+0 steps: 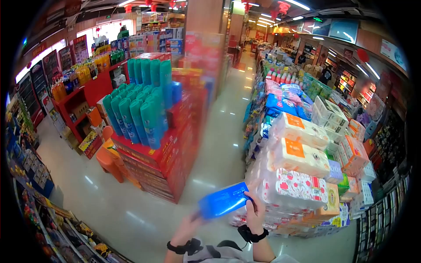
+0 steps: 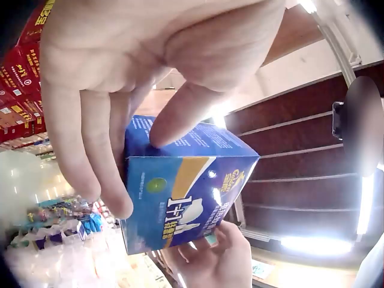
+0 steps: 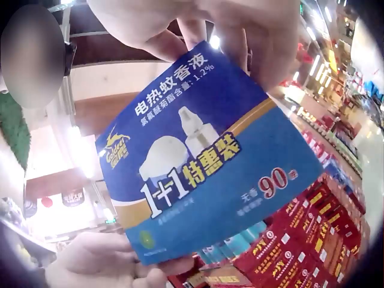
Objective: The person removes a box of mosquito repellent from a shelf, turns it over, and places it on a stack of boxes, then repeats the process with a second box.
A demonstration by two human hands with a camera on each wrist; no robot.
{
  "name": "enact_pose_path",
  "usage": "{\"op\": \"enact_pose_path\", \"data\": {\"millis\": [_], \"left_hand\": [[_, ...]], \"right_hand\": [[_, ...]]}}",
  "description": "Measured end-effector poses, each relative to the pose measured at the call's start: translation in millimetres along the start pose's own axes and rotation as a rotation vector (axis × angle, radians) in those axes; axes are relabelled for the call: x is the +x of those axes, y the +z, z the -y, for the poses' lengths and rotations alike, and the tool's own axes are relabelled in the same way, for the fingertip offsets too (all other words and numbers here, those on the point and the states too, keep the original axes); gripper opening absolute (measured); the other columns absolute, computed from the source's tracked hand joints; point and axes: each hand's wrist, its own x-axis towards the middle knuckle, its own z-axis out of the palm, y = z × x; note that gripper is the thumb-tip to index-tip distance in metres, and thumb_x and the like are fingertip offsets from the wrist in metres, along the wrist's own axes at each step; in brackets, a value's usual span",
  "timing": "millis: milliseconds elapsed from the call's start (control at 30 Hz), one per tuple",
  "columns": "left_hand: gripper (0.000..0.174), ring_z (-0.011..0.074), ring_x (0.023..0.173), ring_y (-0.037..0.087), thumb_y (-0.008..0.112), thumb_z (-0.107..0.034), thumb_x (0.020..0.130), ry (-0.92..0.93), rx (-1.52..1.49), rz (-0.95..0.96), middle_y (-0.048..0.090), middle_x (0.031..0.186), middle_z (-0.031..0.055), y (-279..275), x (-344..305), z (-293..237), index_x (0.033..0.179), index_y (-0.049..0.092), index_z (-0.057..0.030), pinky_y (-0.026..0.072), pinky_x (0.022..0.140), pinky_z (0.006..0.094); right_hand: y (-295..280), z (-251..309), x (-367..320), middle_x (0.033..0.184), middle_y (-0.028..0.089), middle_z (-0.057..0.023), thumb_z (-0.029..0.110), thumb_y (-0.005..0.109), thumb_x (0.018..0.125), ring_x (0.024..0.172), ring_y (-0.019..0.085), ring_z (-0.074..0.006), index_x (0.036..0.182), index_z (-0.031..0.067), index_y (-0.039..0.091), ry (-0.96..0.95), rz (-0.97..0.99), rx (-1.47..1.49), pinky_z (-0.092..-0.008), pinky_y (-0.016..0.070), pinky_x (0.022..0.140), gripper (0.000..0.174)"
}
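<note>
A blue box [image 1: 223, 201] is held between both hands in front of the body, tilted up to the right in the head view. The left hand [image 1: 187, 228] grips its lower left end; in the left wrist view that hand [image 2: 162, 54] has its thumb on one side of the box [image 2: 180, 186] and fingers around the edge. The right hand [image 1: 255, 212] pinches the right end, thumb on the face. In the right wrist view the box's printed front [image 3: 204, 156], with "1+1" and "90", shows below the right hand [image 3: 222, 30]; the left hand [image 3: 114, 261] is at its lower edge.
A red carton stack [image 1: 153, 168] with teal bottles [image 1: 136, 109] stands ahead to the left, an orange stool [image 1: 109, 162] beside it. Tissue packs [image 1: 302, 162] are piled at the right. A shiny aisle floor [image 1: 215, 144] runs between them. Shelves [image 1: 66, 223] line the lower left.
</note>
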Motion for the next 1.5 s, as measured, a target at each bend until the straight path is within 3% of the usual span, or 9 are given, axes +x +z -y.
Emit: {"op": "enact_pose_path", "data": {"millis": [267,633,667,800,1033,1133,1367,1433,1500], "left_hand": [[0.040,0.0244,0.106,0.064,0.054,-0.011,0.096,-0.028,-0.027,-0.033,0.061,0.120,0.0161,-35.2,91.4,-31.8,0.129,0.049,0.0108,0.0495,0.095,0.0351],[0.037,0.0161,0.099,0.062,0.060,-0.007,0.091,-0.085,0.251,-0.148,0.065,0.110,0.0124,-63.5,310.3,-99.4,0.123,0.054,0.0106,0.0475,0.091,0.0284],[0.039,0.0155,0.098,0.062,0.062,-0.006,0.090,0.033,0.153,-0.131,0.065,0.109,0.0121,-60.1,333.5,-104.6,0.123,0.054,0.0107,0.0473,0.090,0.0275],[0.038,0.0175,0.101,0.062,0.060,-0.007,0.090,0.034,0.165,-0.119,0.065,0.108,0.0134,-59.9,400.2,-113.6,0.123,0.053,0.0118,0.0483,0.091,0.0291],[0.036,0.0199,0.100,0.063,0.058,-0.006,0.092,0.022,0.026,-0.066,0.063,0.112,0.0148,-72.7,497.6,-130.2,0.123,0.052,0.0114,0.0498,0.090,0.0315],[0.032,0.0194,0.100,0.063,0.059,-0.006,0.093,0.034,0.031,-0.078,0.064,0.111,0.0136,-83.7,550.4,-142.6,0.120,0.054,0.0092,0.0498,0.089,0.0315],[0.038,0.0174,0.103,0.062,0.061,-0.006,0.093,0.200,-0.137,-0.039,0.063,0.116,0.0096,-117.7,674.3,-187.9,0.129,0.051,0.0043,0.0487,0.091,0.0307],[0.038,0.0211,0.107,0.062,0.057,0.002,0.092,0.290,0.058,-0.016,0.062,0.120,0.0142,-137.2,704.3,-190.0,0.128,0.048,0.0079,0.0505,0.094,0.0344],[0.046,0.0262,0.110,0.060,0.055,-0.023,0.097,0.367,0.186,-0.194,0.058,0.125,0.0121,-131.1,702.3,-221.9,0.136,0.045,-0.0009,0.0482,0.094,0.0354]], "right_hand": [[52.5,-52.8,102.6,0.110,0.067,-0.0161,0.014,0.059,0.089,0.100,0.063,-0.0222,0.116,-0.0030,0.062,0.073,0.041,0.083,-0.0339,0.0466,0.091,0.033],[77.1,-127.4,324.3,0.118,0.063,-0.0197,0.017,0.067,0.074,0.109,0.061,-0.0313,0.124,-0.0032,0.056,-0.210,0.124,0.073,-0.0390,0.0458,0.094,0.055],[74.4,-138.7,343.6,0.125,0.056,-0.0171,0.013,0.065,0.080,0.116,0.054,-0.0232,0.131,-0.0040,0.049,-0.296,0.178,0.036,-0.0348,0.0385,0.103,0.056],[80.4,-161.1,397.0,0.125,0.054,-0.0139,-0.007,0.061,0.074,0.116,0.053,-0.0235,0.131,-0.0024,0.048,-0.173,0.136,0.054,-0.0348,0.0373,0.103,0.059],[103.1,-200.5,492.1,0.123,0.055,-0.0120,-0.009,0.059,0.075,0.115,0.053,-0.0217,0.132,-0.0013,0.047,-0.208,0.113,-0.019,-0.0339,0.0375,0.103,0.059],[125.8,-217.5,539.9,0.119,0.061,-0.0192,-0.004,0.058,0.072,0.114,0.058,-0.0279,0.124,-0.0034,0.054,-0.187,0.007,0.015,-0.0366,0.0408,0.101,0.053],[177.7,-232.1,675.0,0.120,0.060,-0.0174,-0.003,0.057,0.075,0.115,0.055,-0.0269,0.125,-0.0038,0.052,-0.280,0.014,-0.047,-0.0364,0.0386,0.103,0.051],[193.2,-250.6,714.0,0.121,0.059,-0.0159,-0.001,0.060,0.077,0.116,0.055,-0.0261,0.125,-0.0025,0.053,-0.258,0.087,0.130,-0.0369,0.0382,0.103,0.049],[213.9,-258.3,740.6,0.117,0.058,-0.0113,0.001,0.058,0.080,0.109,0.055,-0.0203,0.127,-0.0012,0.051,-0.252,0.106,0.124,-0.0334,0.0413,0.098,0.047]]}}
